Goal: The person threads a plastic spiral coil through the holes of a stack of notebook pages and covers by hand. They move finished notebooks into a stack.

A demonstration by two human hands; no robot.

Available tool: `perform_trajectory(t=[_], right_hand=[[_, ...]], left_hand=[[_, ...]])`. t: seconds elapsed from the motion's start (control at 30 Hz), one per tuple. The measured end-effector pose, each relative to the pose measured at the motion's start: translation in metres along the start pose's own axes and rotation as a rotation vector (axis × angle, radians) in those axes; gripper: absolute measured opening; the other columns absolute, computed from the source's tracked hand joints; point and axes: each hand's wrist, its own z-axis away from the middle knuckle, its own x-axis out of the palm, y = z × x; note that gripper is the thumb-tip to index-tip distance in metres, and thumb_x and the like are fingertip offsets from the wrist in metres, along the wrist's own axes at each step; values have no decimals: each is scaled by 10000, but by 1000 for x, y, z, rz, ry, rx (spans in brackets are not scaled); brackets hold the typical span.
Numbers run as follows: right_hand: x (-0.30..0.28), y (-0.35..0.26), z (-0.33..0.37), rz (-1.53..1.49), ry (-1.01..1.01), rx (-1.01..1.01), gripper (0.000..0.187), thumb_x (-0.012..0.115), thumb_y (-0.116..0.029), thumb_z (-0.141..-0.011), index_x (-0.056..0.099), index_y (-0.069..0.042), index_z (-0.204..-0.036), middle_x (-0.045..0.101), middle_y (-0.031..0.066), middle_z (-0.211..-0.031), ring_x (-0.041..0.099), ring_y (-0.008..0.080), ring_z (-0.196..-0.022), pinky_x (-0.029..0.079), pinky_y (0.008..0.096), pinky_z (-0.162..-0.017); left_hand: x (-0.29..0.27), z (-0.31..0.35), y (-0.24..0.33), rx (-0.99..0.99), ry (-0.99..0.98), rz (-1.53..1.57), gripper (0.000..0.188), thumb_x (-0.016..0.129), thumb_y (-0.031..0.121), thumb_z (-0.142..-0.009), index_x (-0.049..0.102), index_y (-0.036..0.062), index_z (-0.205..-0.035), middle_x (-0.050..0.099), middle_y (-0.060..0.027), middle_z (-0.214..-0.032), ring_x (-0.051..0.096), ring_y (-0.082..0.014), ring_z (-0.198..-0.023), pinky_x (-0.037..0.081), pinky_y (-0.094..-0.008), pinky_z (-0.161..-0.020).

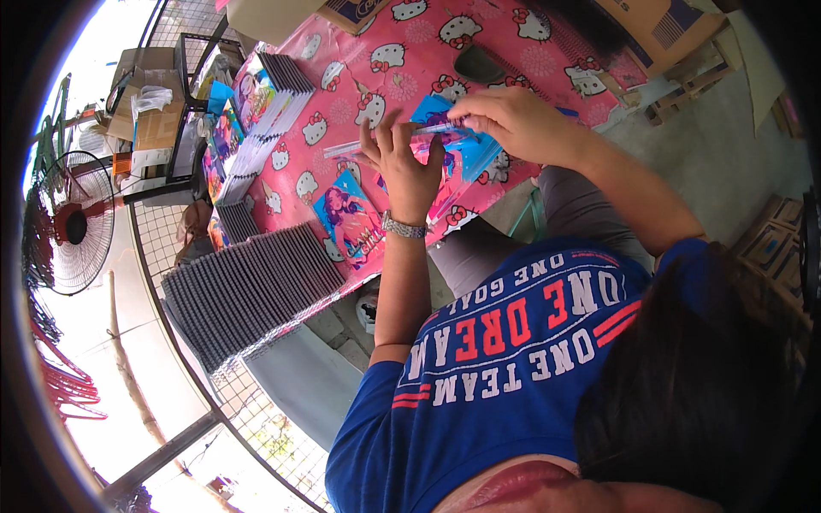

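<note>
Both of my hands are over the table at a clear plastic sleeve (342, 149), whose edge runs crosswise between them. My left hand (405, 171), with a metal watch on its wrist, curls its fingers and thumb around that edge. From the right, my right hand (516, 124) pinches the sleeve's other end, its fingertips bent down. Beneath the plastic, partly covered by my hands, are blue and pink illustrated covers (466, 158). A notebook (346, 218) with a similar cover lies flat beside my left wrist.
A long row of stacked notebooks (248, 286) lines the table's near left edge, with more stacks (269, 103) farther back. The pink patterned tablecloth (342, 103) holds a dark rounded object (477, 64). A fan (75, 224) stands left; cardboard boxes (663, 34) are at far right.
</note>
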Motion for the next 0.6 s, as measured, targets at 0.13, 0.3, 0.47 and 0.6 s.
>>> perform_trajectory(t=[0.13,0.3,0.47,0.6], right_hand=[[-5,-5,-9,-94,-156,85,350,592,-183,-954,577,-45,-1275,667,140,-902,671,273,-740,532,357,-667],[9,70,-34,-500,-183,708,479,440,-392,-1032,496,-38,-1350,631,213,-1096,699,278,-846,584,391,-721],[63,120,-27,746,36,506,638,556,-601,-890,555,-89,-1272,481,206,-1310,548,412,-1138,501,528,-866],[60,127,-27,932,89,427,563,636,-538,-846,587,-130,-1232,525,143,-1254,537,367,-1097,444,511,-893]], left_hand=[[-14,-2,-2,47,-69,-56,329,824,166,-701,642,77,-961,608,-81,-1036,483,-339,-1090,379,-468,-952],[-28,3,-2,89,-91,3,344,843,170,-678,656,79,-953,623,-67,-954,531,-311,-1013,400,-447,-922],[-37,13,7,78,-142,5,359,842,147,-652,670,87,-962,639,-73,-1022,515,-335,-1120,384,-467,-1000],[-41,13,8,131,-131,-25,360,841,135,-636,669,91,-948,634,-67,-1031,482,-356,-1174,352,-492,-1063]])
